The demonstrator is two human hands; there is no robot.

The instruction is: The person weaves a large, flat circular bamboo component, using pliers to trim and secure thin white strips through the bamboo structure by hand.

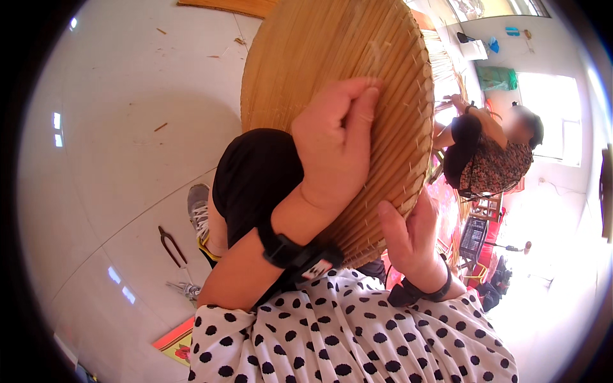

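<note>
Pale stitches (412, 163) line the right edge of the pleated tan panel (306, 57), beside the knee (255, 179).
The left hand (333, 142) pinches, perhaps on thread; too fine to tell. The right hand (414, 239) grips the panel's near edge. Stitching looks well along; what remains is unclear.

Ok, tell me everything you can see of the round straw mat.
The straw mat is broad, round-edged and tan, apparently made of slim stalks laid side by side. Pale stitches dot its right-hand side near the rim. It is tilted, its top cut off by the picture, beside the person's black-clad knee. The right hand grips its lower right edge, thumb on the face; the left hand is pinched over the face, contact unclear. Its underside is hidden.
</note>
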